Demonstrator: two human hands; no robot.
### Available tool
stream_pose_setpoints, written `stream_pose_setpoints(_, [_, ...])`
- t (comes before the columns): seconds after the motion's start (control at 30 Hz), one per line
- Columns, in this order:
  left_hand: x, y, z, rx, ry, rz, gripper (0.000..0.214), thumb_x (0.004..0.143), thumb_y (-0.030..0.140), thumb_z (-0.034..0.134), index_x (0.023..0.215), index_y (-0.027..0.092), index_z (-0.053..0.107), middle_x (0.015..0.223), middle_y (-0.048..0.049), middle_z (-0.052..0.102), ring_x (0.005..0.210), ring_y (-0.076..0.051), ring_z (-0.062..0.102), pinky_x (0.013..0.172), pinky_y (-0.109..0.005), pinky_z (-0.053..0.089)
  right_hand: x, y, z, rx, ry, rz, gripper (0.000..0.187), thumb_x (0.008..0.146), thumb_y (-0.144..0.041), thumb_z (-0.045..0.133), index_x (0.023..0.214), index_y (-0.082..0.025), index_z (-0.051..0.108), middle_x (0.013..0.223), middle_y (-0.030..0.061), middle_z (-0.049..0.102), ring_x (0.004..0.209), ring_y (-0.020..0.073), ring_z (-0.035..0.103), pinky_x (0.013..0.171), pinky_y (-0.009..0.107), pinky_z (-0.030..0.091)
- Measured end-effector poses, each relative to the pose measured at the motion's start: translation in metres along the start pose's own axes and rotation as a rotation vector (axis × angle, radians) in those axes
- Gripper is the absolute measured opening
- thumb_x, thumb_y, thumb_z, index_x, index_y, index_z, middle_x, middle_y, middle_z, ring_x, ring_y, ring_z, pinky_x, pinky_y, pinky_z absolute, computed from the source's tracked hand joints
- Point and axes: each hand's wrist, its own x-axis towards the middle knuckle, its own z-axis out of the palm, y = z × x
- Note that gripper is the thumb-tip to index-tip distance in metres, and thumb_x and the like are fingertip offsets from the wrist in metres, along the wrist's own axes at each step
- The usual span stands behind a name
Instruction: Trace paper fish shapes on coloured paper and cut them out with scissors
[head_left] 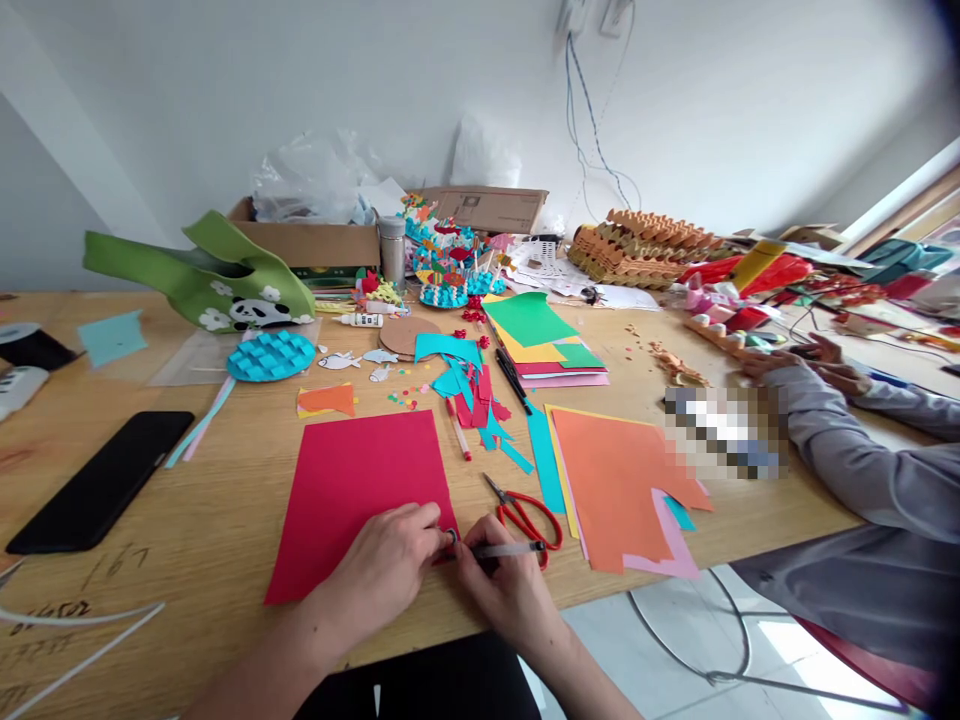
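Note:
A red sheet of paper (360, 490) lies flat on the wooden table (187, 560) in front of me. My left hand (390, 565) rests on its near right corner, fingers pinched together at the sheet's edge. My right hand (502, 590) is closed round a thin grey pen-like tool (510, 549) whose tip meets the same corner, touching my left fingertips. Red-handled scissors (525, 512) lie shut just beyond my right hand.
An orange sheet (622, 480) over pink and yellow sheets lies to the right. A black phone (101, 480) lies at left. Paper scraps, a green panda bag (217, 280), boxes and paper crafts fill the back. Another person's grey sleeve (847, 450) rests on the right edge.

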Motion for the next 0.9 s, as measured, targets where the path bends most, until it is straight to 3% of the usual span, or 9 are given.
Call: stream_pose_setpoints(0.9, [-0.0002, 0.0049, -0.0062, -0.043, -0.011, -0.052, 0.028, 0.094, 0.017, 0.039, 0.078, 0.021, 0.061, 0.082, -0.0008, 0.057, 0.077, -0.015, 0.054, 0.064, -0.027, 0.036, 0.0032, 0.0, -0.0006, -0.012, 0.029, 0.043, 0.016, 0.086, -0.022, 0.049, 0.07, -0.02, 0.047, 0.059, -0.0029, 0.051, 0.05, 0.0093, 0.046, 0.046, 0.019, 0.034])
